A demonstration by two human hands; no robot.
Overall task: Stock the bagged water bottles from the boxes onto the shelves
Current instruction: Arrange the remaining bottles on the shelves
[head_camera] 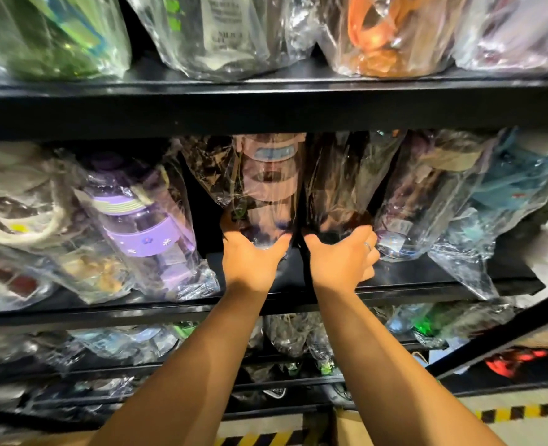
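Both my arms reach into the middle shelf (427, 284) of a black rack. My left hand (250, 255) grips the base of a pink bagged bottle (269, 188), thumb on one side and fingers on the other. My right hand (340, 255), a ring on one finger, grips the bottom of a dark bagged bottle (337, 185) right beside it. Both bottles lean back into the shelf, side by side in the gap between their neighbours.
A purple bagged bottle (140, 220) leans left of the gap, and more bagged bottles (427, 204) stand to the right. The upper shelf (266, 104) and lower shelves (157, 349) hold several bagged bottles. A cardboard box edge (346, 426) and yellow-black floor tape (523, 413) show below.
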